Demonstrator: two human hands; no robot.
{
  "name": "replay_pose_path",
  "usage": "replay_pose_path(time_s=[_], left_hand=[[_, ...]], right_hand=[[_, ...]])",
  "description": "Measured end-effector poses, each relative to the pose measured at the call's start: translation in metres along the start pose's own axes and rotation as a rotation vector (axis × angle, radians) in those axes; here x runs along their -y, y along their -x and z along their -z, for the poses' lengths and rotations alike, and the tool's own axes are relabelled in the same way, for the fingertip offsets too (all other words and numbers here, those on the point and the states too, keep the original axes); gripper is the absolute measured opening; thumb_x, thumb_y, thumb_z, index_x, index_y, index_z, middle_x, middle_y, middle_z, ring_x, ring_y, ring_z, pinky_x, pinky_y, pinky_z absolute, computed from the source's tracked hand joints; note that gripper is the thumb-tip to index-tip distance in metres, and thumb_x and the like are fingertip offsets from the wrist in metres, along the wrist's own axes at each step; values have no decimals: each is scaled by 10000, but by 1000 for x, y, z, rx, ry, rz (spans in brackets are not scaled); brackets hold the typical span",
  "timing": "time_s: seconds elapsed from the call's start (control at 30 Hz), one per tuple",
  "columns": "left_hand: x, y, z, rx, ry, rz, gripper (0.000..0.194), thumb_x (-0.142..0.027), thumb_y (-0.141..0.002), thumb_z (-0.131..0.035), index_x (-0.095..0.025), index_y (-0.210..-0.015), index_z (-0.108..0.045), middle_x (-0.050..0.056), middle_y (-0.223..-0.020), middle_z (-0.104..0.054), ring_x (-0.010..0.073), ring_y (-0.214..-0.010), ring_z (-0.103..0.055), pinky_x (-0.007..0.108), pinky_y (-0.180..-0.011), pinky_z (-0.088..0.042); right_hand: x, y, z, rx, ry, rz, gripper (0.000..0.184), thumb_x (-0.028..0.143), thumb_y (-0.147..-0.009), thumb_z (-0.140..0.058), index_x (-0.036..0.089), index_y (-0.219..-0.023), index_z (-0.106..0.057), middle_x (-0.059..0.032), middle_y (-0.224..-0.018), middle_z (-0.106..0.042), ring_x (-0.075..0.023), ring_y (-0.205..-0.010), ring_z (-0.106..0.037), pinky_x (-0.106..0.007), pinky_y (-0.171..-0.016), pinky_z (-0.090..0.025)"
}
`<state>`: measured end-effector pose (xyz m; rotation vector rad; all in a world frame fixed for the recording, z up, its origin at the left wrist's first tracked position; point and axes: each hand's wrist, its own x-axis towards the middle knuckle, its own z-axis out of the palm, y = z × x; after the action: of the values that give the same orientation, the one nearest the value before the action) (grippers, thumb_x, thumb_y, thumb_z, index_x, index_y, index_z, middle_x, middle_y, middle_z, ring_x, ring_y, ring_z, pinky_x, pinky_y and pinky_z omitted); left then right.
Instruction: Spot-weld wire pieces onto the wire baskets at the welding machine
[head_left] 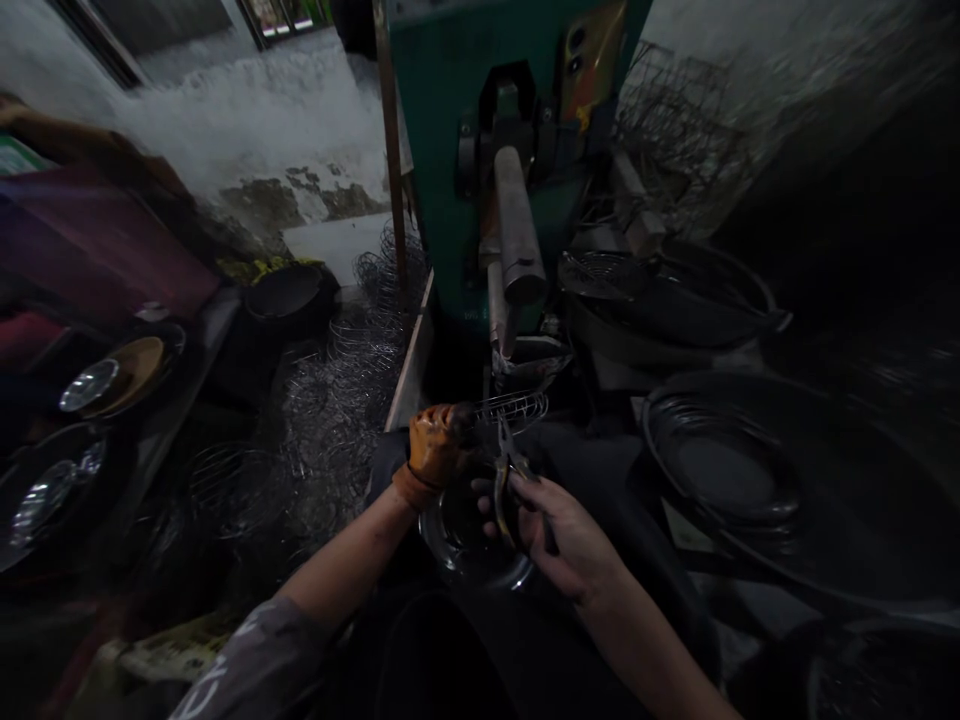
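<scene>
My left hand (437, 447) wears an orange glove and grips one end of a small wire basket piece (511, 407), held level in front of a green machine (504, 150). My right hand (568, 535) is bare and holds a pair of pliers (508, 468), whose jaws point up at the wire piece. Just below both hands sits a shiny round metal bowl (471, 545). A grey metal cylinder (517, 230) juts out of the machine above the wire piece.
Heaps of wire rings (341, 400) lie to the left of the machine. Large dark round pans (720, 470) are stacked at the right. Metal bowls (90, 385) rest on a bench at far left. A tangle of wire frames (675, 120) stands behind the machine.
</scene>
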<state>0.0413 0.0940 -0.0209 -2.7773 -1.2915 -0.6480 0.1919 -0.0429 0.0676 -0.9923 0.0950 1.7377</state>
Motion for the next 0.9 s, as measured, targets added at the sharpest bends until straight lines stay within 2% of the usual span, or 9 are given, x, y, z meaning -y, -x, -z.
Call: replay_pose_path(time_s=[0.23,0.43,0.57,0.67,0.8,0.9], left_hand=[[-1,0,2,29,-5,11,524,-481,-766,-744,-179,-1191,-700,116,-1055,-747,309,-941,-690,433,-782,-520],[-1,3,-2,-6,-29,-7,470,-454,-757,-742,-174,-1133,-718,111,-986,-747,303,-899,-694,421,-751,-509],[0,4,-4,9,-27,7,450,-453,-758,-740,-177,-1112,-720,103,-989,-754,298,-892,-694,417,-763,-505],[0,2,-3,-6,-4,0,457,-485,-768,-720,-184,-1112,-718,100,-978,-751,289,-885,-690,410,-770,-500],[0,2,-2,-4,-9,-11,489,-490,-780,-700,-181,-1158,-707,110,-1026,-747,287,-899,-683,405,-774,-498],[-1,2,-1,33,-17,5,492,-459,-760,-703,-177,-1164,-707,124,-1043,-745,297,-921,-681,409,-784,-505]], right_hand=[[-2,1,-3,15,-57,33,412,302,-546,-983,137,-856,-767,-104,-846,-795,-180,-617,-668,-263,-478,-552],[-6,-1,-4,60,-105,34,411,324,-520,-990,135,-822,-785,-103,-811,-781,-172,-609,-644,-246,-462,-518],[-3,-1,-1,85,-140,-22,372,300,-533,-967,156,-824,-784,-90,-829,-783,-167,-625,-647,-239,-477,-524],[2,-1,1,80,-86,-29,330,269,-568,-938,157,-831,-771,-83,-821,-784,-180,-639,-662,-258,-493,-551],[2,-3,3,27,17,30,301,260,-638,-907,151,-863,-740,-95,-857,-792,-188,-640,-677,-270,-484,-558],[-3,-7,6,11,86,101,313,277,-640,-917,151,-844,-716,-98,-864,-792,-173,-603,-661,-255,-457,-530]])
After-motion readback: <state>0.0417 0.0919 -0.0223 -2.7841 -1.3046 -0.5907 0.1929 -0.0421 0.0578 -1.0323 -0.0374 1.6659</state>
